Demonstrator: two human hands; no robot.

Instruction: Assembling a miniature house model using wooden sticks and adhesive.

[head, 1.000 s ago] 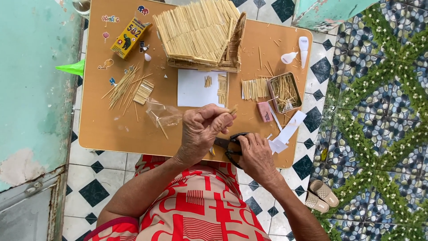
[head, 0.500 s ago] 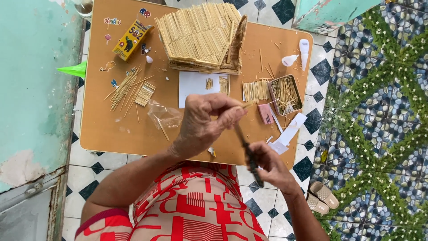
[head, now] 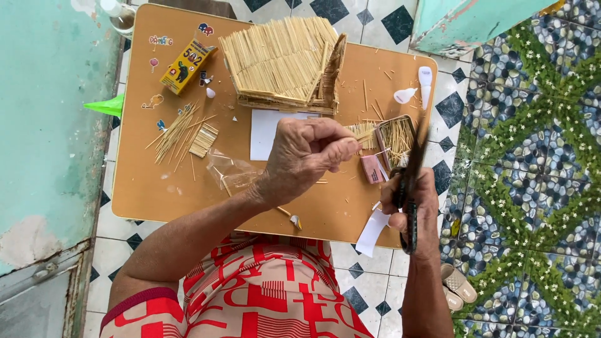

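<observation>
My left hand (head: 307, 156) is raised over the middle of the small brown table (head: 144, 181), fingers pinched on a thin toothpick whose tip pokes out to the right. My right hand (head: 414, 209) grips black scissors (head: 410, 188) at the table's right edge, blades pointing up toward a metal tin of toothpicks (head: 395, 139). A model house made of toothpicks (head: 282, 59) stands at the far middle of the table. A white paper sheet (head: 266, 131) lies just in front of it.
A yellow glue box (head: 186, 64), loose toothpicks (head: 181, 131), a clear plastic bag (head: 228, 172), a pink eraser-like block (head: 374, 169), white glue tubes (head: 416, 87) and paper strips (head: 372, 228) lie on the table. Teal wall at left, tiled floor, sandals (head: 457, 285) at right.
My left hand has lifted and moved right with the toothpick. My right hand has pulled away from it to the table's right edge, carrying the scissors upright.
</observation>
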